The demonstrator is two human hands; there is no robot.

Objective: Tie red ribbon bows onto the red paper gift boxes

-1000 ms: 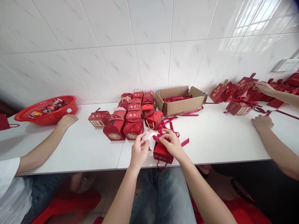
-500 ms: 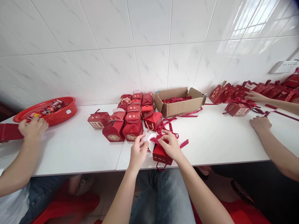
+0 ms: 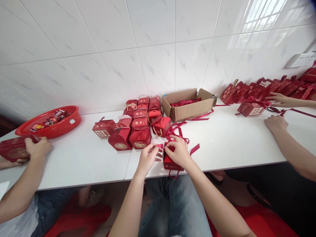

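Note:
Between my hands, near the front edge of the table, stands a small red gift box [image 3: 172, 164], a thin cord handle hanging from its front. My left hand [image 3: 146, 158] is closed at the box's left side, pinching the end of a red ribbon [image 3: 160, 145] between thumb and finger. Pale flap parts show beside those fingertips. Over the box's top lies my right hand [image 3: 179, 152], thumb and fingers closed at its upper left edge; whether ribbon is also in them is hidden. Another ribbon end [image 3: 195, 148] sticks out to the right.
Several finished red boxes [image 3: 140, 137] stand to the left. Behind is a cardboard carton [image 3: 191, 113] of ribbon. A co-worker at left holds a red box [image 3: 14, 148] by a red basket [image 3: 76, 117] of sweets. Another person's hands [image 3: 276, 125] are at right near more boxes.
My left fingers have drawn the ribbon end slightly, and my right fingertips have moved left to the box's edge. The left co-worker's hand has moved from the basket onto a box.

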